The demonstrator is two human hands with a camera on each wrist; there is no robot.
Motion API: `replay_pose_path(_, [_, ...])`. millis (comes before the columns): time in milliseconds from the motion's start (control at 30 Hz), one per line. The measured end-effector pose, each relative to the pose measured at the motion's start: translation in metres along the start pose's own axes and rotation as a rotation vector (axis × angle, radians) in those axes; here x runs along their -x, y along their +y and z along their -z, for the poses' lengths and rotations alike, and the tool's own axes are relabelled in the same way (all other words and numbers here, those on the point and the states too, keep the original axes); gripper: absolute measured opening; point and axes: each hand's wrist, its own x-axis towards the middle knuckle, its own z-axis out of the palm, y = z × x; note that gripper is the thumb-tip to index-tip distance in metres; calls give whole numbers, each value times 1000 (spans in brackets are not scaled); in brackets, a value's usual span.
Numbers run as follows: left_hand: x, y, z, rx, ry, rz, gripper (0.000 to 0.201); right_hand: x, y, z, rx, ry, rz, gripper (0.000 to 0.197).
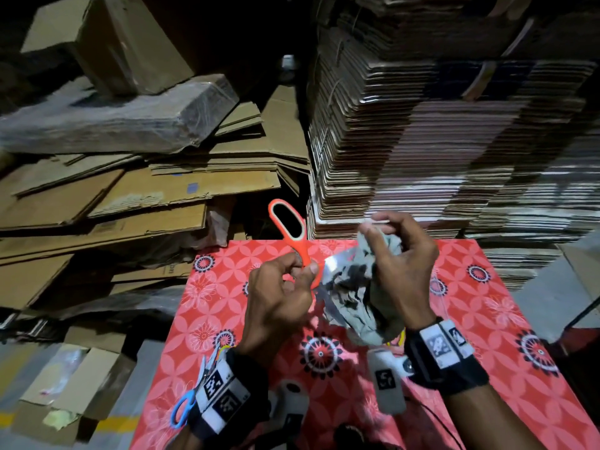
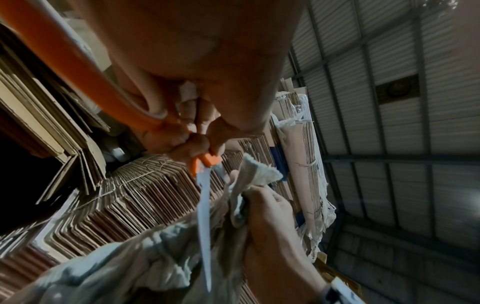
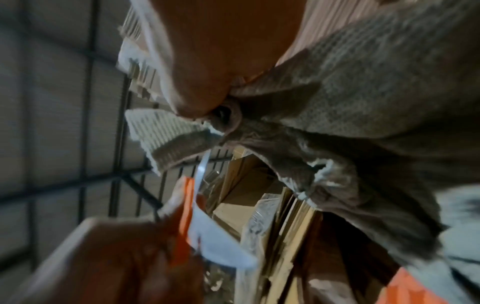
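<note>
From the head: holding the orange scissors (image 1: 287, 224) up above the far end of the red table (image 1: 487, 319). Gripping them in the left hand (image 1: 279, 297), with fingers curled tight round the handle. Squeezing a grey cloth (image 1: 357, 303) in the right hand (image 1: 402, 271), with fingers closed on it, wrapped over the shiny blades, above the table too. Likely wiping the blades clean.

From the left wrist: looking down along the blades, a little apart, into the cloth. Bunched right beside the sharp edge with the right hand. Could nick a finger or snip the cloth, if pulled too fast or squeezed shut.

From the right wrist: blurry, yet showing the cloth pinched at one blade tip.

Lying long from loop to tips. Pointing the big handle loop up and past the far edge of the table. Pointing the tips back toward the near edge, down into the cloth.
</note>
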Motion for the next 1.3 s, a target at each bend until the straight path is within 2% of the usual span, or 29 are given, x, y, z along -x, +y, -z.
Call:
replay_pose_path(100, [-9, -9, 6, 32, 59, 41, 42, -15, 8, 16, -3, 61, -57, 9])
replay_pose_path(200, [-16, -13, 11, 108, 94, 87, 44, -15, 20, 25, 41, 10, -101, 13])
replay_pose_path(367, [-19, -13, 11, 183, 105, 126, 45, -8, 26, 24, -61, 8, -180, 16])
replay_pose_path(467, [-18, -9, 12, 238, 113, 149, 40, -11, 24, 26, -95, 0, -218, 12])
replay_pose_path(567, [-17, -6, 13, 330, 116, 200, 38, -18, 18, 30, -163, -19, -284, 17])
replay_pose_path(667, [-17, -7, 14, 299, 126, 198, 39, -21, 5, 31, -221, -82, -286, 22])
replay_pose_path(800, [-16, 0, 10, 269, 144, 167, 39, -18, -17, 19, -256, -158, -202, 26])
replay_pose_path(1000, [-14, 10, 6, 267, 127, 107, 34, -8, -40, -9, -202, -150, -49, 29])
replay_pose_path(1067, [-14, 13, 5, 260, 140, 79, 26, -1, -43, -18, -126, -170, 32, 31])
replay_pose_path(1200, [-12, 19, 2, 267, 168, 24, 15, 18, -45, -31, 175, -184, 286, 38])
replay_pose_path(1300, [-10, 18, 1, 224, 209, 5, 15, 29, -44, -36, 230, -177, 342, 48])
